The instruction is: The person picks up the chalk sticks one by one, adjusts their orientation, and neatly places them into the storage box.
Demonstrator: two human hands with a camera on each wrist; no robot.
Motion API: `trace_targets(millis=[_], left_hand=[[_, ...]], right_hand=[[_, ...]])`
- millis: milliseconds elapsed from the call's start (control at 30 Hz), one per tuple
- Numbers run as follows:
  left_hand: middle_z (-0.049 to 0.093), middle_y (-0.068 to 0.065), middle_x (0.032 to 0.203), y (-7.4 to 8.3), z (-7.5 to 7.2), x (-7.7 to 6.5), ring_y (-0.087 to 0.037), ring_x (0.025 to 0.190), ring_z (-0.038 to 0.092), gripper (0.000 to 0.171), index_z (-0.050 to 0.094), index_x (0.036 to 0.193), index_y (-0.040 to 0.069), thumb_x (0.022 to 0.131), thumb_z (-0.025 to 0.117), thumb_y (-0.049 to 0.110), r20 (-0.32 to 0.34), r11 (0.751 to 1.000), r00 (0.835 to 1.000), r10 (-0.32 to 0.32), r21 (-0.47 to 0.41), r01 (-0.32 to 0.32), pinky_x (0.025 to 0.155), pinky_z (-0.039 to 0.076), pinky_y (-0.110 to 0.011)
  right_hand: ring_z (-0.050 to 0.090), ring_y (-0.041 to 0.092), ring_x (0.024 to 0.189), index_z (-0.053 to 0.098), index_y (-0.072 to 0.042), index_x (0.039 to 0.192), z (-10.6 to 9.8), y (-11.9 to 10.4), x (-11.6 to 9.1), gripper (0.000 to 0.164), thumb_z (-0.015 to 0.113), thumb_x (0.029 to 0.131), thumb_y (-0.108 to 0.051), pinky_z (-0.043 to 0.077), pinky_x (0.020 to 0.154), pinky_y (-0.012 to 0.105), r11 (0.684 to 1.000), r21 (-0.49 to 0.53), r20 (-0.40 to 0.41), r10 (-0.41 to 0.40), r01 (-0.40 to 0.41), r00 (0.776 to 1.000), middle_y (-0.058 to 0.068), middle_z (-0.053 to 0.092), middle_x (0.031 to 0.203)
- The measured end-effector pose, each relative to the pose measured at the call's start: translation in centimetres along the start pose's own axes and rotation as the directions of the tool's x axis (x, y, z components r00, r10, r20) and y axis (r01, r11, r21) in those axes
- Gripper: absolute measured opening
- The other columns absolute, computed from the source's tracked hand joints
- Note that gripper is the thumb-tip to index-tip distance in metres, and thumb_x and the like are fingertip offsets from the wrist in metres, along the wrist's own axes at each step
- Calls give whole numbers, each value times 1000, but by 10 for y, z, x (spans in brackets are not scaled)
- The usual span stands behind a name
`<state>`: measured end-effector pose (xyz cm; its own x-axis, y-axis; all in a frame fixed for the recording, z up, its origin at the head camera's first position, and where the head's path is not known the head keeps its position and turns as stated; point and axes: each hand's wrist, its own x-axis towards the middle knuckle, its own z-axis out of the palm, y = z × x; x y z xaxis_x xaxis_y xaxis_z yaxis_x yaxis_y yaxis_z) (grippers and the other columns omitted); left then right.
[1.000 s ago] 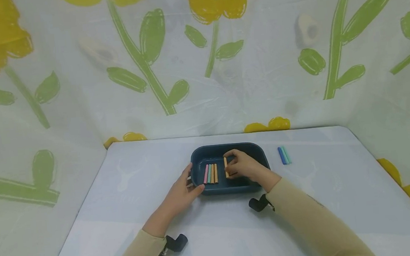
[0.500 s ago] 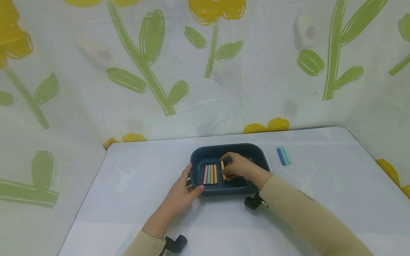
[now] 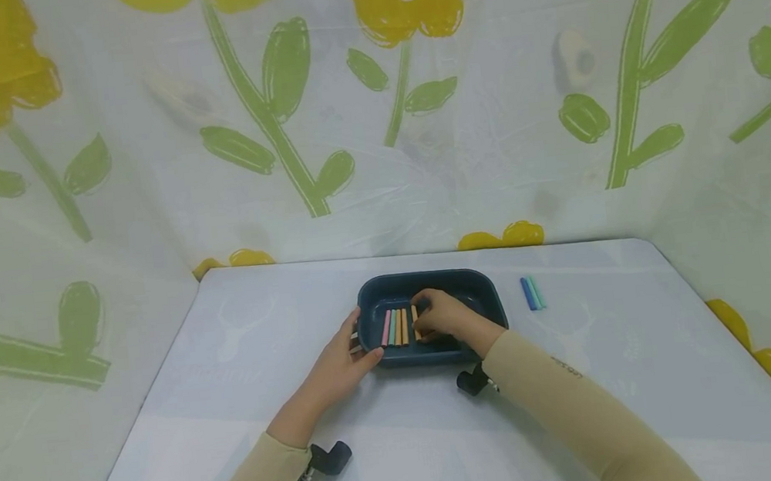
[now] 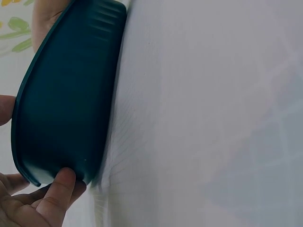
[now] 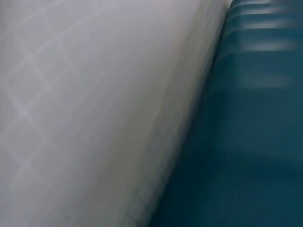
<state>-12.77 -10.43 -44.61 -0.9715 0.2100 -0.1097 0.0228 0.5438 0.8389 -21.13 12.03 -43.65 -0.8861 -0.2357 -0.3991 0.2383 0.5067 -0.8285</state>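
Observation:
A dark blue-green tray [image 3: 438, 357] stands near the back of the table. Along its left side lies a row of chalk sticks: a pink stick [image 3: 385, 329], a green stick [image 3: 393, 328] and two orange sticks [image 3: 402, 327]. My left hand [image 3: 342, 365] holds the tray's left end, thumb at the front corner; fingers also show against its wall [image 4: 61, 109] in the left wrist view. Inside the tray, my right hand [image 3: 447, 317] pinches another orange chalk stick [image 3: 415, 313], just right of the row and roughly parallel to it. The right wrist view shows only tray wall and tabletop.
On the table right of the tray, a blue chalk stick [image 3: 528, 294] and a light green one [image 3: 536, 292] lie side by side. A flower-printed curtain [image 3: 490, 168] stands behind the table [image 3: 406, 455] and along both sides.
My right hand has moved left inside the tray, bringing the orange chalk stick closer to the row. The left hand and the tray have stayed in place.

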Motion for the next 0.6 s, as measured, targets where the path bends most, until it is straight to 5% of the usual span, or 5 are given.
trace_targets(millis=[600], left_hand=[[32,-17,160,0,1,0,-36,135,49,89,15,161,15,95,69,39,-8,1000,1000,-2,7,2,108,45,-47]], right_hand=[[68,24,83,54,-5,137,0,0,-4,47,67,93,0,62,68,32,999,32,5,-16,16,1000,16,66,101]])
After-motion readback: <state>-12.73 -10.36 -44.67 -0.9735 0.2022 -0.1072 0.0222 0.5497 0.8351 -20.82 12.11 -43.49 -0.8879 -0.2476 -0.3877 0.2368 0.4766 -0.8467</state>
